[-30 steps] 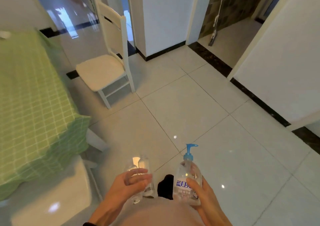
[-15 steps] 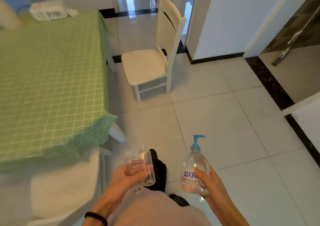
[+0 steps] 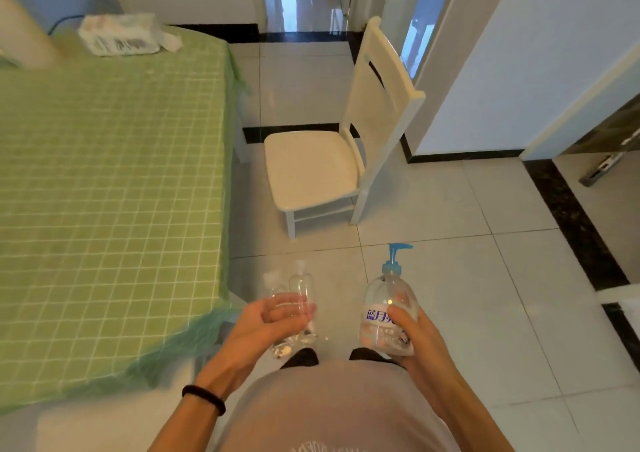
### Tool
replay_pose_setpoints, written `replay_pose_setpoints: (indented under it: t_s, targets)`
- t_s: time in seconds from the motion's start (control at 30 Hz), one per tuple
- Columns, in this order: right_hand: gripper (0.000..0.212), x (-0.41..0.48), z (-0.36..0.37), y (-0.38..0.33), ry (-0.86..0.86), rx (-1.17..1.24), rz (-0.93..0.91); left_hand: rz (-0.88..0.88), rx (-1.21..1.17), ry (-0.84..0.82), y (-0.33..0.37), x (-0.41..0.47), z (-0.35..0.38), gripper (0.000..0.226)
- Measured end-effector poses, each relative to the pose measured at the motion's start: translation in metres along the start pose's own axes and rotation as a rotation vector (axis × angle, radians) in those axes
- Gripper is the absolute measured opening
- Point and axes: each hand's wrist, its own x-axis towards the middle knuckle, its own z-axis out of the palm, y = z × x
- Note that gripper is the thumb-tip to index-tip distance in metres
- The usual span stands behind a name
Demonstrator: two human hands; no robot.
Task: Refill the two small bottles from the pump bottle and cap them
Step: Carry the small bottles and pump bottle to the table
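My left hand (image 3: 265, 325) grips two small clear bottles (image 3: 302, 287) side by side, their capped tops pointing up above my fingers. My right hand (image 3: 412, 330) holds the clear pump bottle (image 3: 388, 304) upright by its lower body; it has a blue pump head and a blue-lettered label. Both hands are in front of my waist, above the tiled floor, a short gap between them.
A table with a green checked cloth (image 3: 110, 181) fills the left side, with a tissue pack (image 3: 119, 34) and a white cylinder (image 3: 20, 32) at its far end. A white chair (image 3: 322, 167) stands ahead beside the table. White walls and doorways lie to the right.
My view has swung left toward the table and the chair now sits straight ahead. Both hands keep the same hold on their bottles.
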Motion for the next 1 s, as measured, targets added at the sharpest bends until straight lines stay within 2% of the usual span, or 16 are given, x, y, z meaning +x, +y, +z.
replay_pose_setpoints:
  t_s: [0.13, 0.23, 0.37, 0.43, 0.6, 0.77, 0.9, 0.97, 1.0]
  targets:
    - [0.067, 0.049, 0.017, -0.038, -0.043, -0.046, 0.01, 0.016, -0.034, 0.059, 0.027, 0.032, -0.013, 0.053]
    - [0.064, 0.092, 0.026, -0.065, -0.098, -0.1, 0.043, 0.007, -0.078, 0.116, 0.039, 0.06, -0.022, 0.064]
    - [0.038, 0.162, 0.04, -0.099, -0.149, -0.186, 0.066, 0.015, -0.183, 0.217, 0.055, 0.099, -0.03, 0.061]
    - [0.041, 0.198, 0.047, -0.12, -0.201, -0.224, 0.09, 0.029, -0.25, 0.278, 0.064, 0.117, -0.03, 0.056]
    - [0.068, 0.258, 0.082, -0.18, -0.382, -0.309, 0.144, 0.059, -0.388, 0.42, 0.091, 0.141, -0.024, 0.048]
    - [0.068, 0.314, 0.13, -0.219, -0.521, -0.463, 0.142, 0.101, -0.518, 0.614, 0.104, 0.152, -0.034, 0.046]
    - [0.053, 0.341, 0.178, -0.234, -0.598, -0.505, 0.166, 0.113, -0.561, 0.734, 0.11, 0.151, -0.056, 0.044]
    - [0.059, 0.347, 0.206, -0.238, -0.667, -0.547, 0.158, 0.128, -0.586, 0.77, 0.111, 0.152, -0.072, 0.042]
    - [0.069, 0.349, 0.22, -0.238, -0.698, -0.567, 0.139, 0.137, -0.599, 0.778, 0.112, 0.154, -0.08, 0.04]
